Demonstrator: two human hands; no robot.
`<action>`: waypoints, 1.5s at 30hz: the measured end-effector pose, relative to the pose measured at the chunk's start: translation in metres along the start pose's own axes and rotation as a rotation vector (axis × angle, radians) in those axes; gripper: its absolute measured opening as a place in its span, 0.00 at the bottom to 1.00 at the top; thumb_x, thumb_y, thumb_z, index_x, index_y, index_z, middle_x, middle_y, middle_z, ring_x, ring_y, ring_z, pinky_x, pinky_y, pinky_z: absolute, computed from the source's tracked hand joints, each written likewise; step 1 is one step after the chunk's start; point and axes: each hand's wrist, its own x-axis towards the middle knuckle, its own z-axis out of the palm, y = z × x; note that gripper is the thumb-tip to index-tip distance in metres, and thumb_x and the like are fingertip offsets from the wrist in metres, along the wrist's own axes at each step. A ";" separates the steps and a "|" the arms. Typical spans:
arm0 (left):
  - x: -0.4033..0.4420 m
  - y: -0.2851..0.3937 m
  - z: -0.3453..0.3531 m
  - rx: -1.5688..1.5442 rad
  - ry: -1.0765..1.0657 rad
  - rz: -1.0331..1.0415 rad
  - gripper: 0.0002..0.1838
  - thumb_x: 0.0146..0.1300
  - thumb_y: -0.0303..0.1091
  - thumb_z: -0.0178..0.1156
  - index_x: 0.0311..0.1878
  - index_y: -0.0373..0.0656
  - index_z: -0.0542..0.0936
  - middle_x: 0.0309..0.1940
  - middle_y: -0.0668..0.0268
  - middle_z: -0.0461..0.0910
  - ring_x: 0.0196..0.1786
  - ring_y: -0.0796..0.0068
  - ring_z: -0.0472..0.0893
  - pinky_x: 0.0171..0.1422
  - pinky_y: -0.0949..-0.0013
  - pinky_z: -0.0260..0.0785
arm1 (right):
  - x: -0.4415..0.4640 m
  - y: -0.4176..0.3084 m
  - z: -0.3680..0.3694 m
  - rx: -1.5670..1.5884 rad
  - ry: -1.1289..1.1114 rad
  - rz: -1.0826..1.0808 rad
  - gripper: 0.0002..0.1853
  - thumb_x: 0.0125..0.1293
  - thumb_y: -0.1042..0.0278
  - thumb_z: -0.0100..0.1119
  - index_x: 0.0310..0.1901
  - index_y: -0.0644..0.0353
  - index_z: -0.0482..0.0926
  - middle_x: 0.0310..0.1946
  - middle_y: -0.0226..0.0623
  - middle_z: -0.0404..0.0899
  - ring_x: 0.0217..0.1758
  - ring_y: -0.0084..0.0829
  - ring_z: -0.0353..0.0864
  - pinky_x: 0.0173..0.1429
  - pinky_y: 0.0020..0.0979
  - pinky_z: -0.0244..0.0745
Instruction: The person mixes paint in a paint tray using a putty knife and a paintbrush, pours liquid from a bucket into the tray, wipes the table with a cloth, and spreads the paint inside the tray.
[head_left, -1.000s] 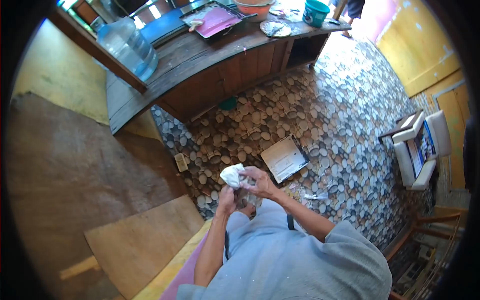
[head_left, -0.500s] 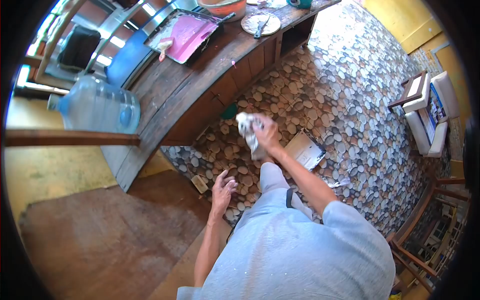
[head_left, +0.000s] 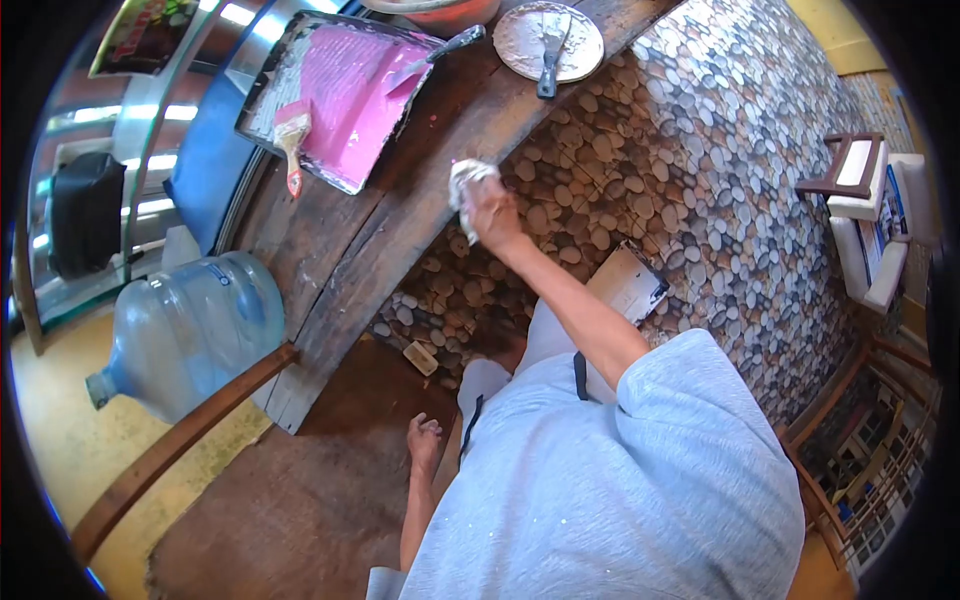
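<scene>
My right hand (head_left: 493, 212) grips a crumpled white cloth (head_left: 473, 187) against the front edge of the wooden counter (head_left: 400, 225). Down by my left side, my left hand (head_left: 424, 437) hangs with its fingers loosely bent and apart, holding nothing. Behind the cloth, a black-rimmed tray of pink paint (head_left: 350, 90) lies on the counter, with a brush (head_left: 292, 135) across its left part and a scraper (head_left: 425, 62) at its right side. A round white lid (head_left: 508, 42) carries a putty knife (head_left: 550, 55).
A large clear water bottle (head_left: 195, 330) lies at the counter's left end, beside a wooden rail (head_left: 180, 450). On the pebble-patterned floor are a flat box (head_left: 622, 284) and a small block (head_left: 421, 357). A cushioned chair (head_left: 862, 215) stands at the right.
My right hand has carried the cloth forward to the counter edge. My left hand, which was on the cloth earlier, has let go and dropped back. The view has moved closer to the counter.
</scene>
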 end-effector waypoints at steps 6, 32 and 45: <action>0.025 0.052 -0.009 0.058 -0.050 0.031 0.22 0.58 0.27 0.52 0.57 0.36 0.65 0.37 0.62 0.77 0.35 0.77 0.77 0.37 0.74 0.70 | 0.004 -0.004 0.001 0.217 0.217 0.106 0.10 0.54 0.73 0.53 0.39 0.60 0.75 0.33 0.48 0.71 0.37 0.49 0.75 0.40 0.41 0.72; 0.113 0.090 -0.081 0.092 -0.199 0.033 0.20 0.60 0.33 0.54 0.55 0.37 0.67 0.38 0.63 0.77 0.36 0.77 0.77 0.37 0.74 0.71 | 0.024 -0.034 0.050 -0.201 0.056 -0.080 0.06 0.57 0.68 0.50 0.35 0.59 0.73 0.30 0.43 0.72 0.27 0.43 0.78 0.25 0.39 0.74; 0.113 0.088 -0.092 0.102 -0.220 -0.023 0.20 0.60 0.32 0.53 0.55 0.37 0.68 0.40 0.63 0.77 0.37 0.77 0.77 0.37 0.74 0.70 | 0.103 -0.016 0.061 -0.096 -0.135 0.023 0.13 0.62 0.62 0.41 0.32 0.63 0.71 0.37 0.50 0.74 0.39 0.51 0.76 0.45 0.48 0.71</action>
